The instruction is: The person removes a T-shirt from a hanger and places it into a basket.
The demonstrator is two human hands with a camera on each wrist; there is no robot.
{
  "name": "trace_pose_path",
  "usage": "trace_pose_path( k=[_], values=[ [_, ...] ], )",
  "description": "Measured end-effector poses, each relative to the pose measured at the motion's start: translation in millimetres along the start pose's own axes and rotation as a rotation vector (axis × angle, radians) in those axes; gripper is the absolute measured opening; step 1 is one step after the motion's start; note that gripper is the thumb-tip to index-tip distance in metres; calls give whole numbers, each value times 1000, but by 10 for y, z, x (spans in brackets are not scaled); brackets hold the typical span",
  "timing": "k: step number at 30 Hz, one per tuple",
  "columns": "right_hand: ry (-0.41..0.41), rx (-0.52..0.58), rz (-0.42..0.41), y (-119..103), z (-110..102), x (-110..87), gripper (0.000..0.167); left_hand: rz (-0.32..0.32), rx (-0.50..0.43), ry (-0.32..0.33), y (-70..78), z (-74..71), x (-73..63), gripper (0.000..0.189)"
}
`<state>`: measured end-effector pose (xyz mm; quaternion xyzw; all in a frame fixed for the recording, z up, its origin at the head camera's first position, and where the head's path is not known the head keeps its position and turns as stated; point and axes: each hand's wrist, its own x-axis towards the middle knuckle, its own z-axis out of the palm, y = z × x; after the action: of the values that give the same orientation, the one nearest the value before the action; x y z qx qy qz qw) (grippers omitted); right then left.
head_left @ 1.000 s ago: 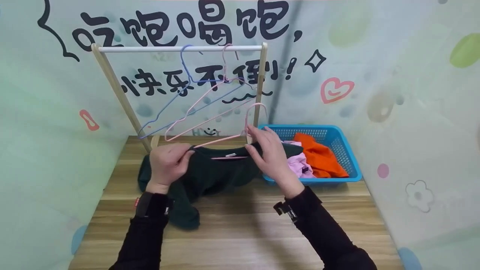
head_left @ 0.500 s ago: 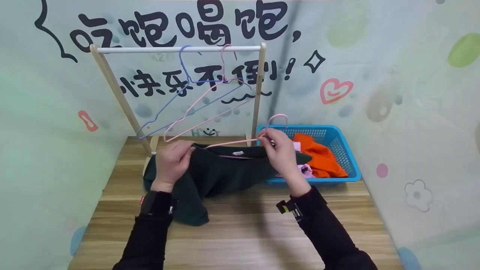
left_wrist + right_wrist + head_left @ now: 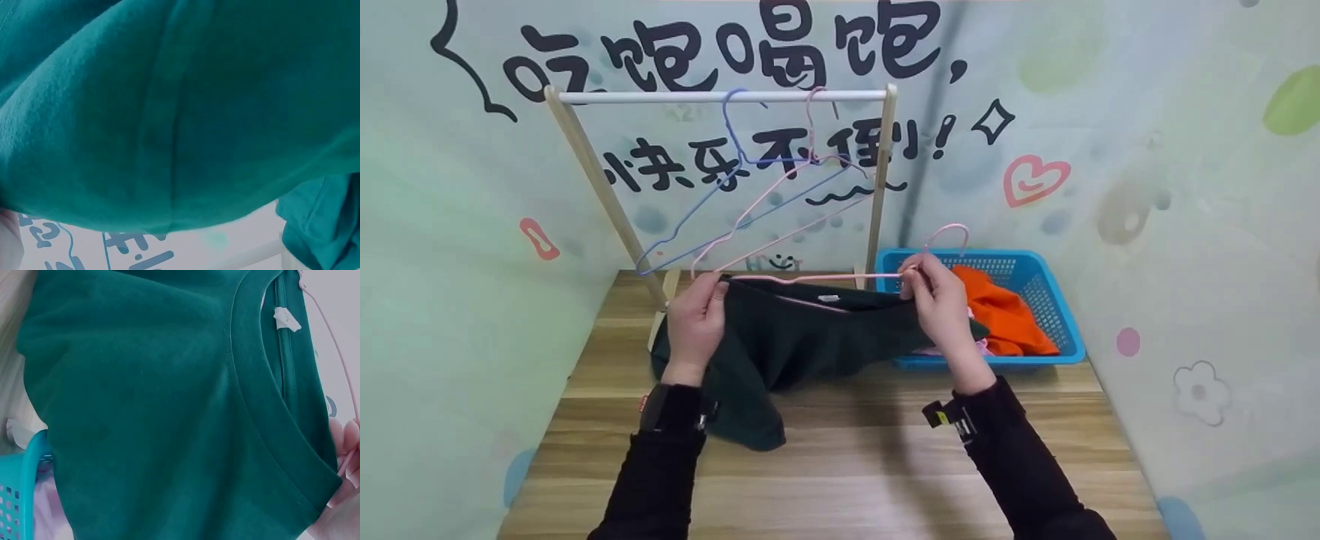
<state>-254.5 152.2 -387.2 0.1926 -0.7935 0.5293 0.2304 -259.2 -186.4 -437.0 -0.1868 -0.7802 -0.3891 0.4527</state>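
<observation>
A dark green shirt [image 3: 825, 337] is stretched between my hands, its neckline and white label [image 3: 287, 319] facing up. At the left end of the neckline, my left hand [image 3: 696, 322] pinches the collar between thumb and fingers. My right hand [image 3: 941, 304] pinches a pink clothes hanger [image 3: 847, 277] just below its hook, beside the right end of the collar. One arm of the hanger runs along the top of the neckline toward my left hand; its lower bar shows inside the opening. Cloth fills most of the left wrist view, where the green shirt [image 3: 169, 124] hides the fingers.
Behind the shirt stands a wooden rack with a white rail [image 3: 652, 97]. A blue hanger [image 3: 690, 214] and another pink hanger [image 3: 757, 196] hang from it. At the right, a blue basket [image 3: 1069, 330] holds orange cloth [image 3: 997, 311] and pink cloth, beside the patterned wall.
My right hand has moved right with the hanger, its hook now over the basket. More of the hanger's arm shows above the collar. My left hand has shifted slightly, still pinching the shirt.
</observation>
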Motion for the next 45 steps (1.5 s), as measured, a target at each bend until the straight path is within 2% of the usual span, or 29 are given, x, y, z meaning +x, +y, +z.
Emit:
trace_pose_path(
  k=[4, 8, 13, 15, 16, 18, 20, 24, 27, 29, 31, 35, 38, 40, 45],
  values=[
    [44, 51, -50, -54, -69, 33, 12, -40, 14, -31, -11, 10, -14, 5],
    [-18, 13, -71, -86, -78, 45, 12, -69, 25, -100, 32, 29, -17, 6],
    [-78, -50, -45, -61, -31, 4, 10, -211, -70, -223, 106, 49, -23, 22],
    [-89, -67, -53, -40, -11, -10, 9, -272, -120, -248, 128, 39, -28, 35],
    [-99, -77, -58, -32, -2, -15, 9, -283, -132, -253, 143, 27, -27, 40],
    [-122, -102, -67, -9, 20, -28, 8, -253, -112, -264, 165, 1, -27, 46],
    [-154, -132, -73, 20, 44, -44, 9, -164, -52, -296, 184, -16, -16, 42],
    [-203, -187, -84, 47, 91, -79, 9, 68, 107, -429, 228, -19, 10, 25],
    [-216, -213, -96, 54, 119, -93, 9, 159, 167, -522, 251, -10, -3, 13],
    [-221, -220, -102, 64, 131, -96, 10, 186, 188, -551, 247, -3, -30, 9],
    [-233, -224, -103, 81, 129, -98, 12, 203, 188, -542, 235, -6, -61, 5],
    [-290, -286, -66, 170, 68, -114, 22, 222, 184, -444, 171, -43, -119, 5],
    [-335, -397, -16, 287, -19, -146, 33, 211, 177, -360, 104, -117, -151, 7],
    [-340, -472, 13, 370, -84, -175, 34, 194, 172, -330, 62, -179, -172, 7],
    [-282, -501, 53, 532, -232, -233, 29, 153, 149, -326, -20, -313, -212, 7]
  ],
)
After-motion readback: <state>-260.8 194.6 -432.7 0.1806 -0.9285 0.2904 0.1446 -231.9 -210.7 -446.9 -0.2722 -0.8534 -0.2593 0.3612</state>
